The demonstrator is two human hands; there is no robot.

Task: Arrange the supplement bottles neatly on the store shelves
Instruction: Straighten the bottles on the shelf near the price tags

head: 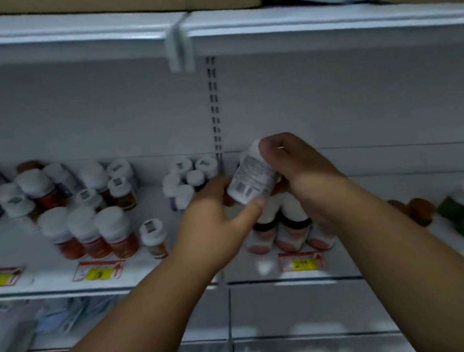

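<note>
Mid-task, both hands up at the middle shelf (61, 285), sharing one white bottle (250, 174). Bottle tilted, cap toward upper right, label w/ fine print + barcode facing camera; prob. being read or turned so its front faces out before it's set down.

Right hand (291, 164): fingers curled over the cap end, gripping from above. Left hand (214, 208): thumb pressed under the bottle's base, other fingers wrapped behind, supporting from below. Two-hand hold looks like rotation/inspection, not carrying.

Bottle sits in the air, just above and in front of a cluster of white bottles w/ dark bands (284, 228) near the shelf front, likely its own group. Small white-cap bottles (186, 179) stand behind the left hand, by the slotted upright (215, 112).

Further left: orange-label bottles (96, 236) lined up at the edge, others behind loosely packed, so that side needs straightening. Yellow price tags (98, 272) on the rail mark product spots. Frame blurry; label text unreadable.
</note>
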